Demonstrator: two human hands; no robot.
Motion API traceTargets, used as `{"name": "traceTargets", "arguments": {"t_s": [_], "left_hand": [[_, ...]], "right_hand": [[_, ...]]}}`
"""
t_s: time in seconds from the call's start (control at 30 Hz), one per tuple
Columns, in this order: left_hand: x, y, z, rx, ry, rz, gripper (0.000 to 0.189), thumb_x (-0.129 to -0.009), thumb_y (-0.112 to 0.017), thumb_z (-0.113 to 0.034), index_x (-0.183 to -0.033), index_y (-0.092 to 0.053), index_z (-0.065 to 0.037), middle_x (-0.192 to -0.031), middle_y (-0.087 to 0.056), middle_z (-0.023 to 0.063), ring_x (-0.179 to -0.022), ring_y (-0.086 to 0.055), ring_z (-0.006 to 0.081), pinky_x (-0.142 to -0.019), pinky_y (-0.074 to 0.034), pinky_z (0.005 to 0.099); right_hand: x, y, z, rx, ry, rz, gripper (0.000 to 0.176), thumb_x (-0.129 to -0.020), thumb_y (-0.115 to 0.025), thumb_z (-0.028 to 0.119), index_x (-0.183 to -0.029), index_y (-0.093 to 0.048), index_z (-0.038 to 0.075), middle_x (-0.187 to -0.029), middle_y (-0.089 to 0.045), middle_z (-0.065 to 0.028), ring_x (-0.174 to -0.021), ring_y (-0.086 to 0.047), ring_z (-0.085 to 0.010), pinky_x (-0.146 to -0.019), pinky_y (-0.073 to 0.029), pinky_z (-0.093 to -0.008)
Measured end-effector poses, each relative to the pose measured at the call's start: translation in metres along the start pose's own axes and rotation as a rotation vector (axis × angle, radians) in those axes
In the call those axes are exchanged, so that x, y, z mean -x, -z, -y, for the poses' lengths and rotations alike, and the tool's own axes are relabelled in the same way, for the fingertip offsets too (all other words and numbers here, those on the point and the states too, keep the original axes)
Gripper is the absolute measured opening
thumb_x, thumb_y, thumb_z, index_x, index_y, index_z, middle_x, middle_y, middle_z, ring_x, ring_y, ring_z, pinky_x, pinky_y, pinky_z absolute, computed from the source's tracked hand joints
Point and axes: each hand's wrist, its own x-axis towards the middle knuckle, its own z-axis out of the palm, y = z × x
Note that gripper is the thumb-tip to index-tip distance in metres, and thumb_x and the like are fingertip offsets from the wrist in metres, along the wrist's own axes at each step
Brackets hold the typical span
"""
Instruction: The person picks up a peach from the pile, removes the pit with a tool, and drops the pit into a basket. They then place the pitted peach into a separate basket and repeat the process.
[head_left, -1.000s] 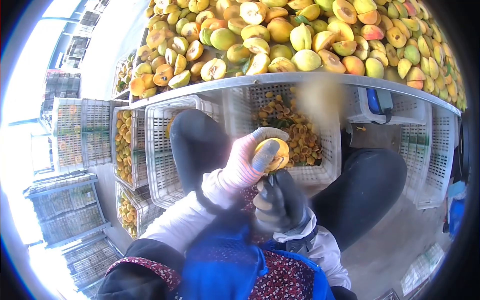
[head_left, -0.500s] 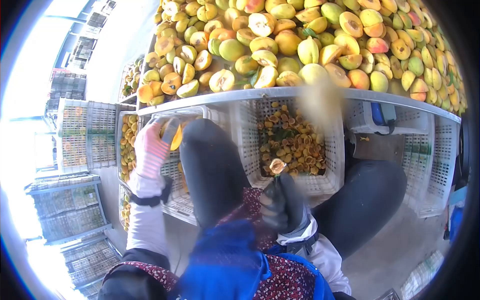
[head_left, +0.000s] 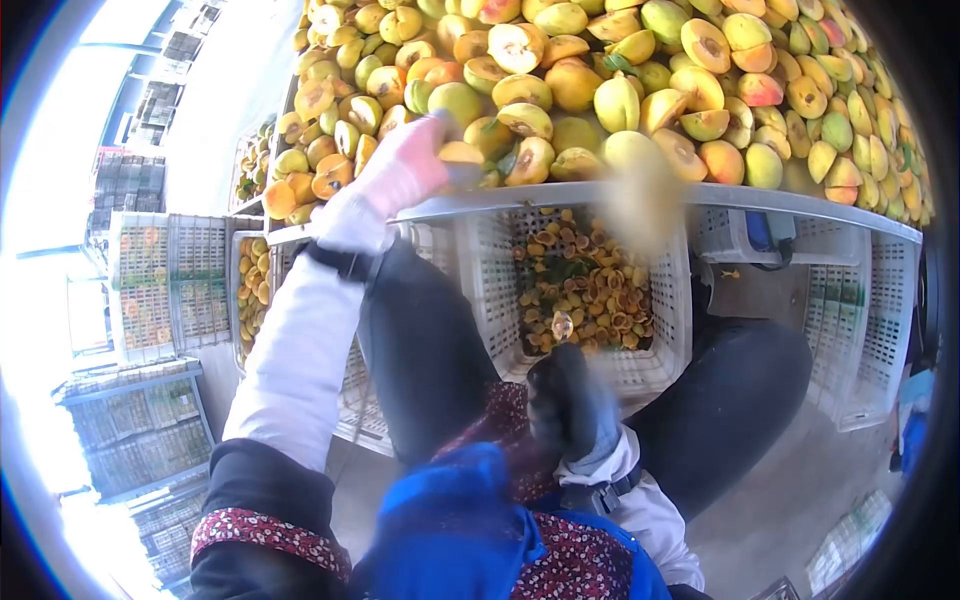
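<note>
No readable text, label, brand or number in frame. White crates [head_left: 668, 300], table rim [head_left: 800, 198], fruit [head_left: 575, 85] show no legible marking; far stacks [head_left: 150, 430] too small to tell.

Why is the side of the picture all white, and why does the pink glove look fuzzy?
Head view: strong daylight burns the left edge to white. Head view: the fisheye lens bends the table rim and blacks out the corners. Head view: the left hand in the pink glove is smeared by motion blur at the fruit pile, and the right hand is soft too.
</note>
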Motion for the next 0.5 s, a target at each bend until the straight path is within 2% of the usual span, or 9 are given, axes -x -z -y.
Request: {"name": "traceTargets", "arguments": {"t_s": [0.07,0.1,0.2,0.23,0.27,0.33,0.4,0.43,0.5], "left_hand": [[0.029,0.005,-0.034,0.592,0.182,-0.078,0.043,-0.074,-0.077,-0.022,-0.102,-0.052,-0.001,-0.089,-0.065,0.0131,-0.085,-0.063,0.0170,-0.076,-0.050,0.0295],[0.048,0.002,-0.054,0.745,0.230,-0.048,0.039,-0.076,-0.076,-0.019,-0.100,-0.051,-0.001,-0.087,-0.063,0.0107,-0.084,-0.061,0.0142,-0.074,-0.050,0.0280],[0.094,-0.034,-0.098,1.266,0.291,-0.038,0.033,-0.080,-0.073,-0.014,-0.100,-0.050,-0.001,-0.088,-0.060,0.0063,-0.083,-0.057,0.0111,-0.074,-0.050,0.0272],[0.102,-0.053,-0.098,1.184,0.270,-0.070,0.033,-0.081,-0.072,-0.013,-0.102,-0.050,-0.002,-0.095,-0.060,0.0066,-0.086,-0.057,0.0105,-0.076,-0.050,0.0267],[0.108,-0.062,-0.098,1.181,0.324,-0.099,0.036,-0.083,-0.071,-0.016,-0.110,-0.051,-0.002,-0.098,-0.060,0.0074,-0.085,-0.057,0.0107,-0.076,-0.050,0.0255],[0.114,-0.066,-0.109,1.449,0.466,-0.204,0.039,-0.085,-0.070,-0.020,-0.116,-0.053,-0.002,-0.095,-0.061,0.0062,-0.083,-0.057,0.0104,-0.073,-0.049,0.0250],[0.125,-0.070,-0.113,1.499,0.471,-0.172,0.039,-0.086,-0.068,-0.022,-0.117,-0.054,-0.002,-0.096,-0.062,0.0061,-0.083,-0.057,0.0104,-0.075,-0.049,0.0250],[0.129,-0.071,-0.116,1.522,0.471,-0.155,0.040,-0.087,-0.067,-0.024,-0.118,-0.055,-0.002,-0.096,-0.062,0.0060,-0.084,-0.058,0.0105,-0.075,-0.049,0.0250],[0.135,-0.081,-0.121,1.496,0.440,-0.128,0.035,-0.090,-0.063,-0.025,-0.115,-0.056,-0.001,-0.098,-0.063,0.0065,-0.086,-0.058,0.0101,-0.078,-0.049,0.0242]], "right_hand": [[0.011,-0.007,0.011,-0.078,0.032,0.240,0.044,-0.094,-0.044,0.052,-0.089,-0.053,0.009,-0.055,-0.045,0.0011,-0.038,-0.037,-0.0084,-0.035,-0.029,-0.0213],[0.009,-0.004,0.006,-0.205,0.007,0.436,0.044,-0.095,-0.043,0.050,-0.091,-0.054,0.008,-0.055,-0.046,0.0012,-0.037,-0.037,-0.0079,-0.035,-0.030,-0.0212],[0.006,-0.022,0.017,0.057,0.092,0.233,0.046,-0.096,-0.041,0.051,-0.092,-0.054,0.007,-0.054,-0.046,0.0015,-0.035,-0.037,-0.0084,-0.034,-0.028,-0.0217],[-0.006,0.001,0.016,-0.051,-0.078,0.270,0.044,-0.097,-0.045,0.045,-0.101,-0.054,0.002,-0.068,-0.057,-0.0048,-0.050,-0.053,-0.0114,-0.044,-0.042,-0.0218],[-0.015,0.018,0.001,0.086,0.077,0.137,0.042,-0.096,-0.047,0.041,-0.105,-0.053,0.001,-0.075,-0.059,-0.0075,-0.059,-0.056,-0.0128,-0.052,-0.045,-0.0227],[-0.018,0.022,-0.013,0.323,0.334,-0.102,0.038,-0.095,-0.052,0.032,-0.112,-0.051,-0.002,-0.091,-0.061,-0.0127,-0.078,-0.060,-0.0163,-0.067,-0.048,-0.0261],[-0.013,0.019,-0.020,0.537,0.503,-0.367,0.039,-0.093,-0.058,0.022,-0.120,-0.048,-0.004,-0.105,-0.062,-0.0176,-0.096,-0.060,-0.0205,-0.082,-0.049,-0.0313],[-0.010,0.018,-0.019,1.014,0.698,-0.404,0.040,-0.092,-0.059,0.021,-0.119,-0.048,-0.005,-0.103,-0.062,-0.0177,-0.094,-0.061,-0.0213,-0.080,-0.049,-0.0322],[-0.001,0.000,-0.014,1.173,0.645,-0.497,0.040,-0.087,-0.065,0.020,-0.116,-0.049,-0.003,-0.093,-0.063,-0.0162,-0.081,-0.062,-0.0215,-0.071,-0.048,-0.0351]]}}
